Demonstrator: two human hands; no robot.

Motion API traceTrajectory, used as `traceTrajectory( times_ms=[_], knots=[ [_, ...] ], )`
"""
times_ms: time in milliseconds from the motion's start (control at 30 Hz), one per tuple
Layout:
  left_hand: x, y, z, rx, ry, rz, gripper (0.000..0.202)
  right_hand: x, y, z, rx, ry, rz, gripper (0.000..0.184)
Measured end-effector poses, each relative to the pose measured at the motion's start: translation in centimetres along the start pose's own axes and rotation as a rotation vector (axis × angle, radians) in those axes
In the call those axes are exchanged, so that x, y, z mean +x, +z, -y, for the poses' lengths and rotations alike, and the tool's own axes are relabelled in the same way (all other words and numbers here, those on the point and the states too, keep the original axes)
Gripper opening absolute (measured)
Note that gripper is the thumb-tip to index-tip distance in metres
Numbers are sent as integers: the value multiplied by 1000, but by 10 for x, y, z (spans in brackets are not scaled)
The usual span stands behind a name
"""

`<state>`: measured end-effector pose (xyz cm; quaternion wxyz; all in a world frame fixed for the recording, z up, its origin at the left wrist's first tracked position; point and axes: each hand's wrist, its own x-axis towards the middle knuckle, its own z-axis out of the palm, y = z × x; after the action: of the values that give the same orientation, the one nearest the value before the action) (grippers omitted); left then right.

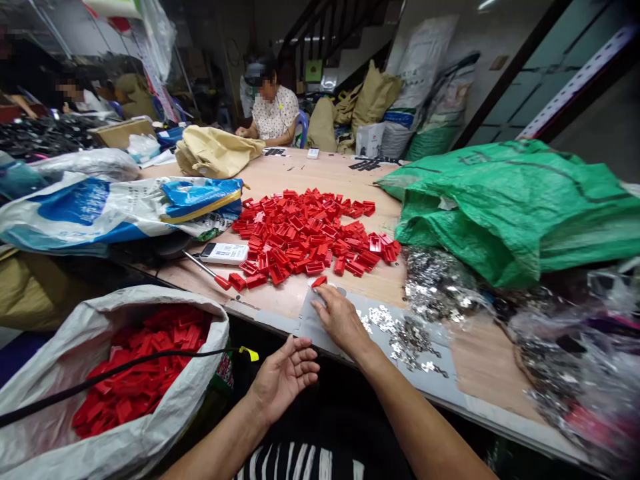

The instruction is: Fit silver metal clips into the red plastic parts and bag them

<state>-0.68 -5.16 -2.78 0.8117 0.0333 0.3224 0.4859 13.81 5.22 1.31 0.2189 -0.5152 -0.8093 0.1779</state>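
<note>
My right hand [339, 319] lies on the grey mat [440, 360] at the table's near edge, fingers reaching to a single red plastic piece [319, 281]. Whether it grips the piece I cannot make out. My left hand [286, 373] hovers below the table edge, palm up, fingers loosely spread and holding nothing. A heap of red plastic pieces [305, 233] covers the table just beyond my right hand. Small shiny metal parts [400, 330] are scattered on the mat to the right of that hand.
A white sack [60, 453] full of red pieces stands at lower left, a black cable [125, 370] across it. A green bag [510, 200] fills the right, blue-white bags [100, 210] the left. A white device [223, 253] and screwdriver lie nearby. Another person [273, 107] sits opposite.
</note>
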Motion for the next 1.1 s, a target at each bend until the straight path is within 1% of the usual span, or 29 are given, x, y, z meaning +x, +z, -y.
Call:
traceTrajectory(
  times_ms=[67,100,133,200,300,367,433,533,600,667,733,867,967,1100],
  knots=[
    [3,4,-4,-24,-28,45,42,-23,-9,9,202,-113,48,23],
    [4,6,-4,-47,-35,62,44,-35,-13,13,295,-167,96,22],
    [6,7,-5,-70,-40,69,44,-46,-17,17,367,-216,147,20],
    [8,9,-3,-72,-46,52,35,-66,-23,21,449,-273,223,18],
    [7,11,3,25,-58,25,20,-84,-32,17,522,-276,276,18],
    [4,11,7,102,-64,27,18,-88,-39,6,529,-215,261,17],
    [-1,11,7,159,-71,32,20,-88,-47,-13,434,-91,165,14],
    [-5,11,6,191,-64,44,21,-84,-54,-49,100,132,-29,12],
    [-6,11,5,178,-50,49,20,-79,-54,-70,-109,232,-49,11],
    [-7,11,5,165,-50,53,21,-75,-50,-82,-246,264,-28,10],
    [-7,12,5,169,-65,61,28,-72,-45,-85,-331,262,-18,10],
    [-9,16,5,199,-59,72,49,-66,-38,-78,-409,303,-7,7],
    [-11,17,4,214,-53,69,50,-66,-39,-75,-399,321,-1,6],
    [-11,13,4,226,-58,64,46,-73,-49,-75,-335,323,45,7]
  ],
)
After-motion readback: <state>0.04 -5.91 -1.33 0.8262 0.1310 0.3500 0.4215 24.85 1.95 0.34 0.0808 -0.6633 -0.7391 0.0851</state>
